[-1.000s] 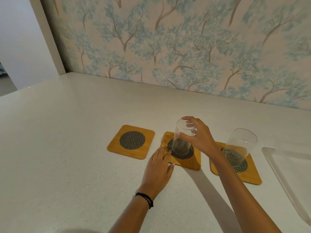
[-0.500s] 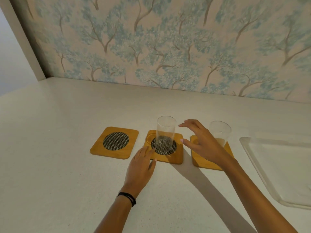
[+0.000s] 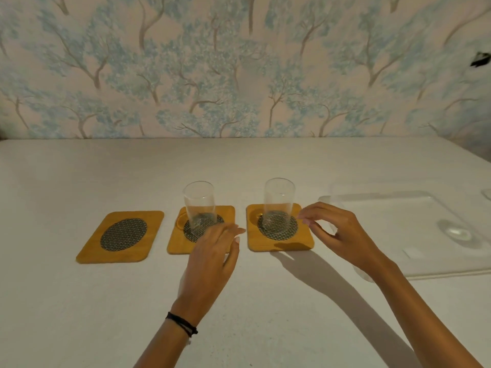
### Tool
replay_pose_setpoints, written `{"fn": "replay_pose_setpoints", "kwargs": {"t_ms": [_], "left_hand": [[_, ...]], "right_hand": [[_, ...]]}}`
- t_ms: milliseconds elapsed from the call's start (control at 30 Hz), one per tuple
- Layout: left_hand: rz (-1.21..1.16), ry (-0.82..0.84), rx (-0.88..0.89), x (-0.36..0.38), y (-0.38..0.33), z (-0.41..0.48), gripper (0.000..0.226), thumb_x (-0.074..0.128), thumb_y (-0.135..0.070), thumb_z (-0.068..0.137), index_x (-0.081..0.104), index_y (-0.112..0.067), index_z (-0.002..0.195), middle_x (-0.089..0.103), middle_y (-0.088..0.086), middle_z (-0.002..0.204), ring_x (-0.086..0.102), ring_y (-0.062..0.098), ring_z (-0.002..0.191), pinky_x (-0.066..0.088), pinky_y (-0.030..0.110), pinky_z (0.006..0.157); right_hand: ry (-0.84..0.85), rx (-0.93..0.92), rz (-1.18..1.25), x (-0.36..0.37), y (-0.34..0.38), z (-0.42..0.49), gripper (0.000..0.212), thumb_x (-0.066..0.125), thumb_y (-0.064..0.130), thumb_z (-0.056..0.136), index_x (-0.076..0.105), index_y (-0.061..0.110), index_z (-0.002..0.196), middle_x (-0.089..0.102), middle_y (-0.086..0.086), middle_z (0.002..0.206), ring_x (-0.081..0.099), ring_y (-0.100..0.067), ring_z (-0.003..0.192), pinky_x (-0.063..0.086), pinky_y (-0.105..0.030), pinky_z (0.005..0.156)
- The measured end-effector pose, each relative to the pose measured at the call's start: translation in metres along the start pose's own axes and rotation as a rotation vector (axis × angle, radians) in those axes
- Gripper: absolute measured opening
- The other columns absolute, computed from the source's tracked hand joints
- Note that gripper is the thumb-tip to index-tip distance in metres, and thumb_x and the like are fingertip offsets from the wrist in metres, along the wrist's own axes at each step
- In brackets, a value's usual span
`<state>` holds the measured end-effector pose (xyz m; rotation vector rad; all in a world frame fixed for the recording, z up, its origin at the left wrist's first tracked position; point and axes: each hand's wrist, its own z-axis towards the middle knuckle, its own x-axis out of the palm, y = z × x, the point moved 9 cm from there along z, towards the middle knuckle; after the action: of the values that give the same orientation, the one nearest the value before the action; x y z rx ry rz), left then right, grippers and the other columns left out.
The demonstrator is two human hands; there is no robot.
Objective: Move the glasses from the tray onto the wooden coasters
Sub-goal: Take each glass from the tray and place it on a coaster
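Observation:
Three wooden coasters with dark mesh centres lie in a row on the white counter. The left coaster (image 3: 121, 236) is bare. A clear glass (image 3: 199, 204) stands upright on the middle coaster (image 3: 176, 243). A second clear glass (image 3: 279, 204) stands upright on the right coaster (image 3: 279, 241). My left hand (image 3: 212, 257) rests over the front edge of the middle coaster, fingers apart, holding nothing. My right hand (image 3: 342, 235) hovers just right of the right coaster, fingers loosely curled and empty. The clear tray (image 3: 414, 235) lies at the right.
A wall with tree-pattern wallpaper (image 3: 239, 70) rises behind the counter. A small clear rim (image 3: 486, 193) shows at the far right edge beyond the tray. A black band circles my left wrist.
My right hand let go of the glass on the middle coaster and drew back to the right. The camera view swung right, bringing more of the tray into sight.

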<state>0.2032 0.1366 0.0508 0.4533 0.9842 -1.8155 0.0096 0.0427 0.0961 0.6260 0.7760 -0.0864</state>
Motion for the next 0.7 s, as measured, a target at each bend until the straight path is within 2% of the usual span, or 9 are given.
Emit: {"fn": "replay_pose_setpoints", "kwargs": {"t_ms": [200,267,367,467,567,700], "left_hand": [[-0.029,0.1,0.084,0.048,-0.053,0.015,0.025,0.042,-0.025,0.095,0.056,-0.025,0.117,0.061,-0.005,0.117,0.051,0.007,0.11,0.046,0.02,0.088],[-0.071,0.128,0.09,0.064,-0.066,0.02,0.025,0.045,-0.022,0.095,0.056,-0.025,0.117,0.06,-0.005,0.118,0.051,0.007,0.111,0.049,0.021,0.087],[-0.104,0.168,0.123,0.089,-0.089,0.028,0.026,0.046,-0.021,0.094,0.054,-0.026,0.119,0.058,-0.005,0.12,0.048,0.005,0.112,0.044,0.02,0.09],[-0.141,0.244,0.126,0.116,-0.107,0.034,0.031,0.044,-0.026,0.096,0.051,-0.026,0.125,0.054,-0.004,0.13,0.047,0.01,0.119,0.042,0.024,0.097],[-0.163,0.311,0.119,0.143,-0.125,0.04,0.035,0.042,-0.032,0.096,0.046,-0.028,0.13,0.046,-0.005,0.139,0.043,0.011,0.126,0.043,0.031,0.102],[-0.173,0.389,0.101,0.177,-0.144,0.043,0.041,0.039,-0.039,0.095,0.036,-0.032,0.136,0.031,-0.005,0.15,0.029,0.011,0.135,0.026,0.024,0.108]], "right_hand": [[-0.085,0.037,-0.067,-0.049,-0.021,-0.028,0.016,0.055,0.014,0.088,0.068,0.011,0.097,0.069,0.0,0.097,0.065,-0.012,0.088,0.052,-0.022,0.08],[-0.115,0.051,-0.092,-0.065,-0.03,-0.037,0.015,0.057,0.01,0.087,0.068,0.011,0.096,0.069,0.0,0.096,0.065,-0.01,0.088,0.052,-0.023,0.08],[-0.162,0.084,-0.111,-0.09,-0.046,-0.052,0.015,0.057,0.008,0.088,0.068,0.015,0.097,0.068,0.004,0.095,0.064,-0.004,0.087,0.051,-0.02,0.079],[-0.222,0.117,-0.126,-0.118,-0.063,-0.07,0.015,0.058,0.01,0.088,0.067,0.019,0.097,0.067,0.008,0.096,0.063,-0.002,0.087,0.051,-0.018,0.078],[-0.281,0.156,-0.146,-0.146,-0.082,-0.088,0.016,0.059,0.008,0.086,0.067,0.017,0.097,0.068,0.005,0.095,0.064,-0.005,0.086,0.051,-0.017,0.077],[-0.353,0.228,-0.185,-0.183,-0.11,-0.109,0.017,0.058,0.005,0.086,0.067,0.014,0.097,0.068,-0.002,0.097,0.062,-0.01,0.089,0.05,-0.015,0.078]]}}
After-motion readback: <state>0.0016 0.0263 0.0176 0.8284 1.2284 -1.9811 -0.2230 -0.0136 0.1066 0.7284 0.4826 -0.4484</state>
